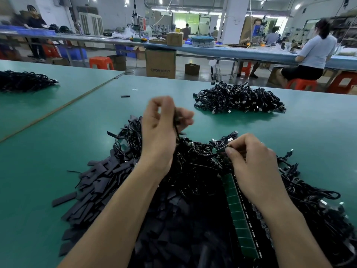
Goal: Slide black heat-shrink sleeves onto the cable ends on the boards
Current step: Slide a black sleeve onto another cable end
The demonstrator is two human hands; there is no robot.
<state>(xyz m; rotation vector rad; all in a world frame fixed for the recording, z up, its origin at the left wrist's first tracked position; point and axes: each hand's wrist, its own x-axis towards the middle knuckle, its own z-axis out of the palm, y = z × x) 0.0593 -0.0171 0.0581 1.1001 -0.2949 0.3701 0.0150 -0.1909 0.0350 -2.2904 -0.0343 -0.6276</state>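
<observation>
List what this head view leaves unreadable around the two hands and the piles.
- Head view: the left hand, curled and blurred, hides any sleeve on the cable it pinches.
- Head view: the right hand covers most of the cable end it pinches.
- Head view: the green board has its far end buried under tangled cables.
- Head view: the sleeve pile runs off the bottom edge.
- Head view: the far cable pile has connectors too small to read.
</observation>
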